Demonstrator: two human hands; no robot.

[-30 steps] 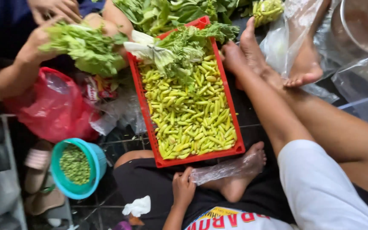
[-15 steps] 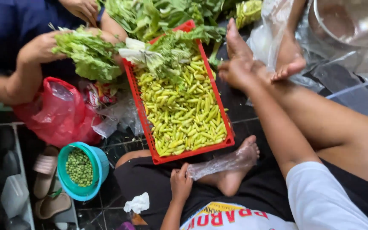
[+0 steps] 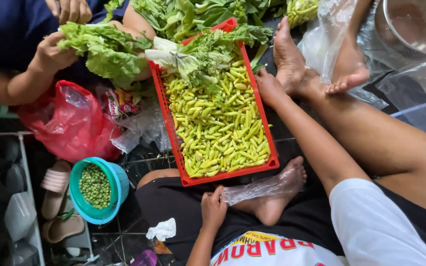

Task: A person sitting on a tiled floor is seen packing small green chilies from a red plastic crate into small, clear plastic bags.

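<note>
From the head camera we look down on our own lap. Our left hand (image 3: pixel 213 208) is curled shut on the end of a clear plastic bag (image 3: pixel 257 188), which stretches from the fist across our bare foot (image 3: pixel 277 194) just below the tray. Our right hand (image 3: pixel 270 87) reaches far out along the tray's right edge and rests beside it, against our other foot (image 3: pixel 292 59); its fingers are hidden from us, so we cannot tell how far it is open or whether it grips anything.

Between our two hands lies a red plastic tray (image 3: pixel 173 143), long and shallow, filled with pale green chillies (image 3: pixel 218 133). A bunch of leafy greens (image 3: pixel 198 54) lies over the tray's far end, and more greens (image 3: pixel 193 12) are piled beyond it.

At the upper left, another person in a dark blue top holds a head of lettuce (image 3: pixel 104 49) with one hand (image 3: pixel 50 51). Below that lie a crumpled red plastic bag (image 3: pixel 70 120) and some clear wrapping (image 3: pixel 144 128). Near our left knee stands a teal colander (image 3: pixel 112 192) holding small green peas (image 3: pixel 93 186). A metal bowl (image 3: pixel 415 24) sits at the upper right among more clear plastic.
</note>
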